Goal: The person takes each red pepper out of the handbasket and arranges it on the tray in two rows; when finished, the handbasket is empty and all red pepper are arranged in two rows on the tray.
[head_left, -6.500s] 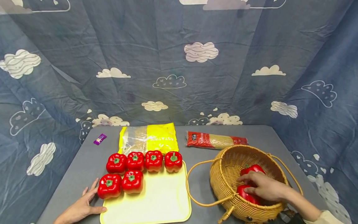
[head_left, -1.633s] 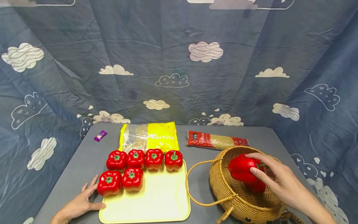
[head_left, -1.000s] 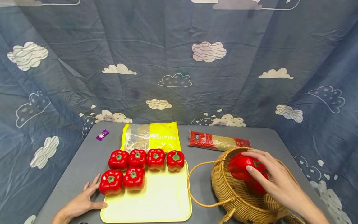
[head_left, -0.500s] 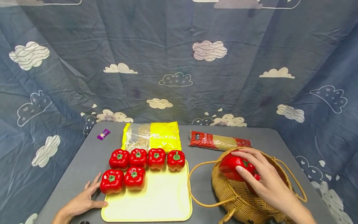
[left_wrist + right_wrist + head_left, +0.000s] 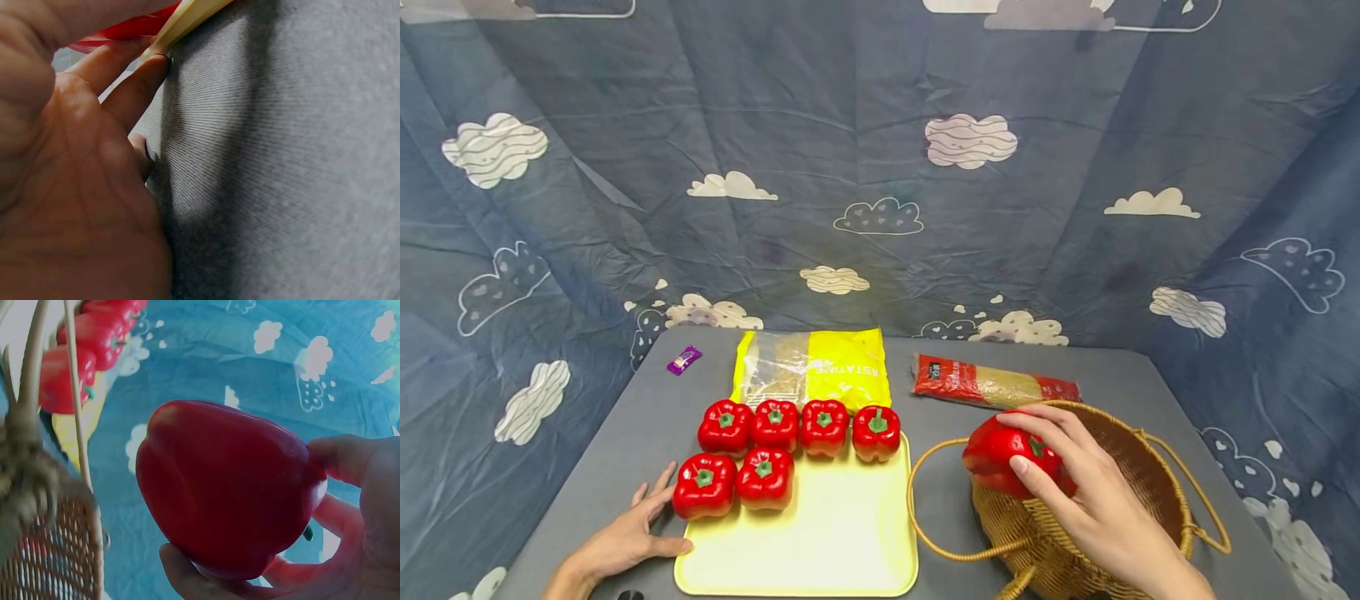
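My right hand point(image 5: 1097, 500) grips a red bell pepper point(image 5: 992, 458) with a green stem, over the left rim of a wicker basket point(image 5: 1142, 458). In the right wrist view, thumb and fingers curl round the stem end of that bell pepper point(image 5: 225, 487). Several more red bell peppers stand stem-up on a pale yellow tray point(image 5: 820, 550), in a full back row and with two in front at the left. My left hand point(image 5: 625, 537) lies with spread fingers at the tray's left edge, its thumb touching the rim. Red shows through the basket's weave point(image 5: 50, 544).
Behind the tray lies a yellow pasta bag point(image 5: 842, 367). A red packet of noodles point(image 5: 1000, 385) lies to its right, behind the basket. A small purple wrapped sweet point(image 5: 684, 360) is at the back left. The basket's handle loop point(image 5: 912, 500) reaches toward the tray.
My right hand has lifted the bell pepper out of the basket and carried it left, to above the basket's left rim. My left hand stays at the tray's edge.
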`<act>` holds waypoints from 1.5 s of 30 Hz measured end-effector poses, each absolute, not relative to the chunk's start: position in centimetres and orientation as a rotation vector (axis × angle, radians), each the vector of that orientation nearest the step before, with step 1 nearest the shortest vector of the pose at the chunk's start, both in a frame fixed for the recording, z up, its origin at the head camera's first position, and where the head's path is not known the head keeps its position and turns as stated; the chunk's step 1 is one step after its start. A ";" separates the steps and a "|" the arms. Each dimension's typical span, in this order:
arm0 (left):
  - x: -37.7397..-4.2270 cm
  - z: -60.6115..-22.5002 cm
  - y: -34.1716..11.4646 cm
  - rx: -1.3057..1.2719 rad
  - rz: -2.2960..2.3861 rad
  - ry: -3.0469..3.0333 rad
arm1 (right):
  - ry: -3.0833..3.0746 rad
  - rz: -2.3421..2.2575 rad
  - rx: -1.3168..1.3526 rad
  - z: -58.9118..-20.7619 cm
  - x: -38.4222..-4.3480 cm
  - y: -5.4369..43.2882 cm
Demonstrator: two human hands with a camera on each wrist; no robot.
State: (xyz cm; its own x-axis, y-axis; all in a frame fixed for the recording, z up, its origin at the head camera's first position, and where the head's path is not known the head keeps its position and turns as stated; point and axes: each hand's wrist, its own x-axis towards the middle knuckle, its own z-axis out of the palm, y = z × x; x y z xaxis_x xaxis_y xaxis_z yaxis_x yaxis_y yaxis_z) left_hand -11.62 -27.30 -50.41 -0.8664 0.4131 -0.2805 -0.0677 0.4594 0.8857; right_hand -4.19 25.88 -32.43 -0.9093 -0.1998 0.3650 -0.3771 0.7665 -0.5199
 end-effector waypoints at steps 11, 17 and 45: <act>-12.0 -50.5 -27.4 0.272 1.405 2.246 | -2.734 1.064 0.485 -32.6 -4.1 23.4; -12.0 -50.5 -27.2 0.278 1.400 2.240 | -2.742 1.126 0.513 -33.0 -4.2 22.6; -11.7 -50.5 -27.3 0.255 1.419 2.232 | -2.690 1.466 0.666 -36.2 -6.0 15.6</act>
State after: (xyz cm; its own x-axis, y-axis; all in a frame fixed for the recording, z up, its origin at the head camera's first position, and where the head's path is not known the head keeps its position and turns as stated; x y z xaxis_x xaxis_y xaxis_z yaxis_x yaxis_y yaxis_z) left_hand -11.75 -27.34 -50.53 -0.8676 0.4005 -0.2947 -0.0969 0.4451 0.8902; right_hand -5.98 15.63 -36.25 -0.9099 -0.3614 0.2039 -0.3673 0.4727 -0.8010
